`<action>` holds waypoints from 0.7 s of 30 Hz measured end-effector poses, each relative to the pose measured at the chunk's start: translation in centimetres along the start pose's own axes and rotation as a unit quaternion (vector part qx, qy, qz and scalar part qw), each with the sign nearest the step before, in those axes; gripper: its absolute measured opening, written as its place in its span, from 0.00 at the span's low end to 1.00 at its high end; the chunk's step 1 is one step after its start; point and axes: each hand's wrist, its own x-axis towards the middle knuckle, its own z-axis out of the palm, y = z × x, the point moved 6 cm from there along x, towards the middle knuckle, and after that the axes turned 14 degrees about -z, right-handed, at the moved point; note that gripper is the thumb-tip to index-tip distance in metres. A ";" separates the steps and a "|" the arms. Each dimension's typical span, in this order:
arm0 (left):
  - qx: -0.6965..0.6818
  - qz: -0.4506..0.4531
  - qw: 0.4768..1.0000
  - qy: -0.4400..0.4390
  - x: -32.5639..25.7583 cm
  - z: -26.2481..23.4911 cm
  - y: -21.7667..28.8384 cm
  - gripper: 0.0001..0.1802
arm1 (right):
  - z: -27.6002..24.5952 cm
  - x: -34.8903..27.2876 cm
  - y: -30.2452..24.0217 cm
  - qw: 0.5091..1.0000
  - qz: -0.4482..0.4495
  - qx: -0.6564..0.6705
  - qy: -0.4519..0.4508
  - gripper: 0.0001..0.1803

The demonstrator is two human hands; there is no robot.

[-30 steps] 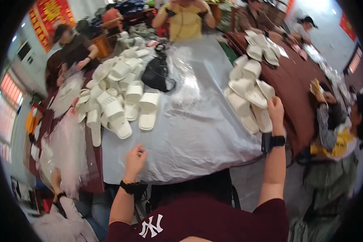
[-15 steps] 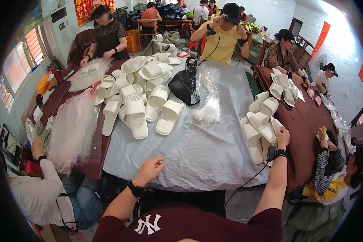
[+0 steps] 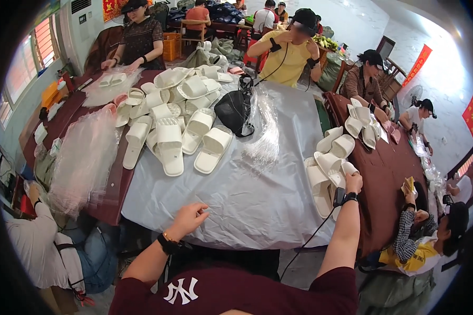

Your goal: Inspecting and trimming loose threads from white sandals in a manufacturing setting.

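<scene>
While the left hand [image 3: 190,216] hovered over the near edge of the grey sheet [image 3: 247,194] with its fingers loosely curled and holding nothing, the right hand [image 3: 353,182] lay on the small pile of white slippers [image 3: 328,168] at the right side of the table. Its fingers were bent over 1 slipper at the top of that pile, but whether they had closed on it I could not tell. A dark band sat on each wrist, and a thin black cable ran down from the right one.

Judging by the layout, the work looked only partly done. A much bigger heap of white slippers [image 3: 168,121] lay loose on the far left part of the sheet, well apart from both hands, with no bags on them. Clear plastic bags [image 3: 84,157] hung over the left edge of the table, and another bunch of clear plastic [image 3: 263,131] lay in the middle beside a black bag [image 3: 234,110]. Other people sat round the tables with slippers of their own. Nothing near the hands looked packed or finished.
</scene>
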 end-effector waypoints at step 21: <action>-0.136 0.027 0.982 -0.124 1.4 3.7 7.1 0.39 | -12.5 -20.8 -23.0 0.871 -0.262 0.410 0.073 0.11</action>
